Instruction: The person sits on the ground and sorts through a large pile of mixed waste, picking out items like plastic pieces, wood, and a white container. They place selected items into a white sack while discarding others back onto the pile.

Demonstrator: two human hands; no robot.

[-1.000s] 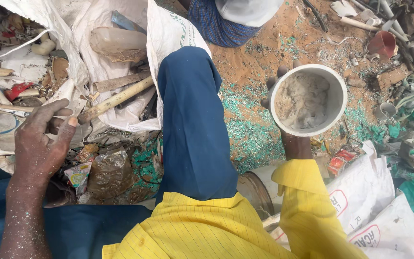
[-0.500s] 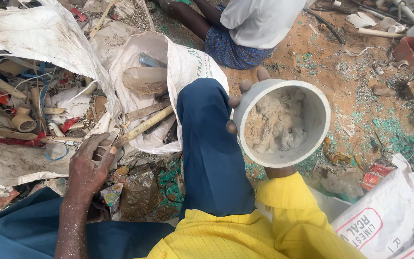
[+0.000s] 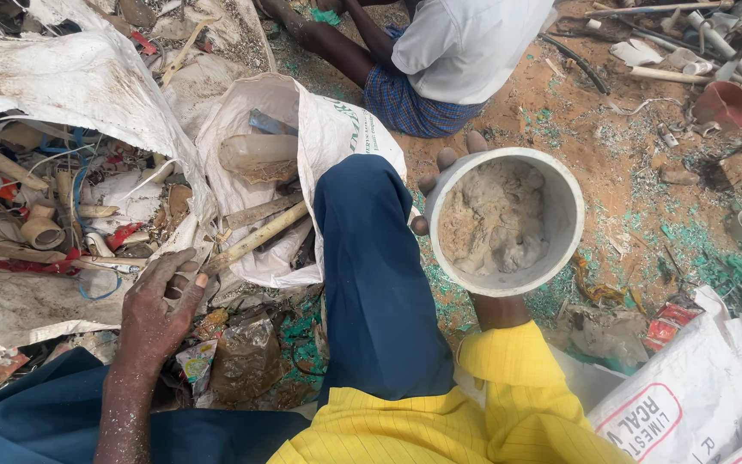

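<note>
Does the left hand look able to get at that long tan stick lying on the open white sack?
Probably yes: the left hand rests just beside the near end of the tan stick, which lies on top of the white sack, with nothing covering it.

Right hand (image 3: 453, 185) grips grey pipe (image 3: 505, 222); left hand (image 3: 158, 308) rests on scrap.

The scene is lit by bright, diffuse daylight from above, so only soft, shallow shadows are cast beneath the left hand (image 3: 158, 314) and under the grey pipe piece (image 3: 505, 222) gripped in the right hand (image 3: 453, 185). The white sacks beyond the left hand are slightly overexposed. Focus is sharp throughout, though wide-angle bending is seen toward the edges.
</note>
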